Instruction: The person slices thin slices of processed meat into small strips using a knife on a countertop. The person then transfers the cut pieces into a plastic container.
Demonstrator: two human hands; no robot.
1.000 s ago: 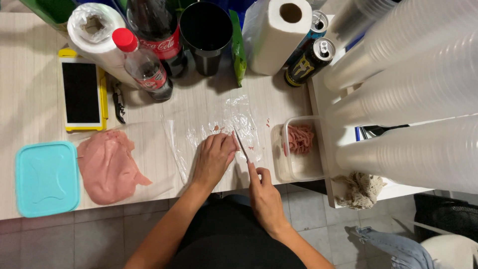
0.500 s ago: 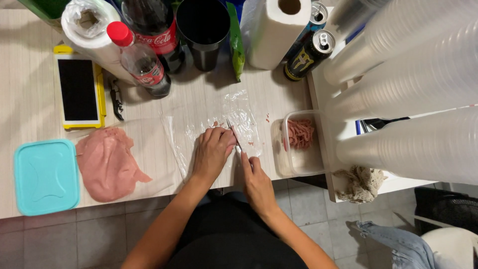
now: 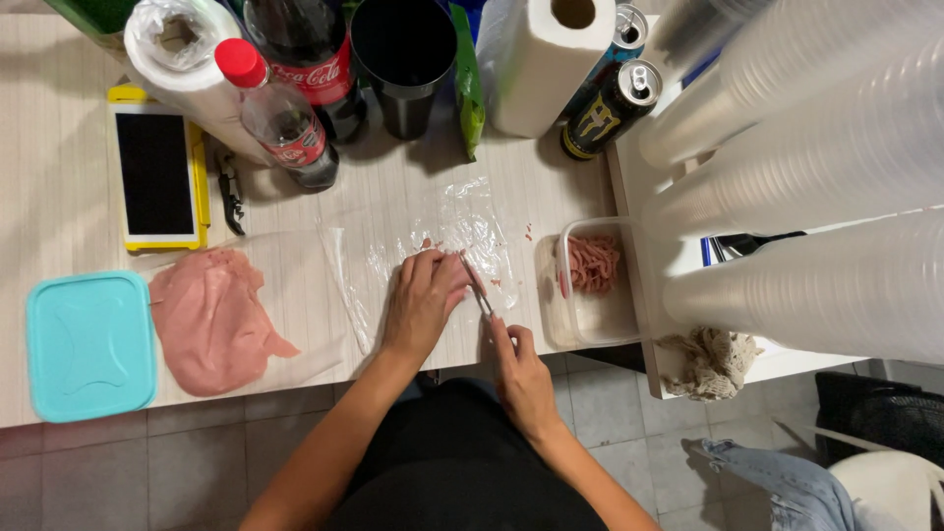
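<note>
Hands meet over a sheet of clear plastic film (image 3: 472,231) spread on the pale wooden counter (image 3: 59,197). Left hand (image 3: 421,300) lies palm down on the film, fingers curled over a small piece of pink meat (image 3: 454,267) and pinning it in place. Right hand (image 3: 521,369) is closed around the handle of a knife (image 3: 477,290), index finger laid along the top; the blade runs up and to the left, its tip at the meat just beside the left fingertips (how far the edge has entered the meat cannot be told).

Just right of the film stands a clear plastic tub (image 3: 590,315) holding thin pink meat strips (image 3: 593,264). Well to the left lies a larger flat slab of pink meat (image 3: 211,320), and beside that a turquoise lid (image 3: 88,344) at the counter's front edge. A phone (image 3: 157,175) rests on a yellow pad near the back, with a dark corkscrew-like tool (image 3: 231,192) next to it.

Along the rear edge stand a small cola bottle with a red cap (image 3: 280,118), a larger dark bottle (image 3: 305,49), a black tumbler (image 3: 403,59), a paper towel roll (image 3: 546,59) and a black drink can (image 3: 610,108). Stacks of clear plastic cups (image 3: 806,177) fill the right side, over a white shelf where a crumpled cloth (image 3: 713,359) hangs.
</note>
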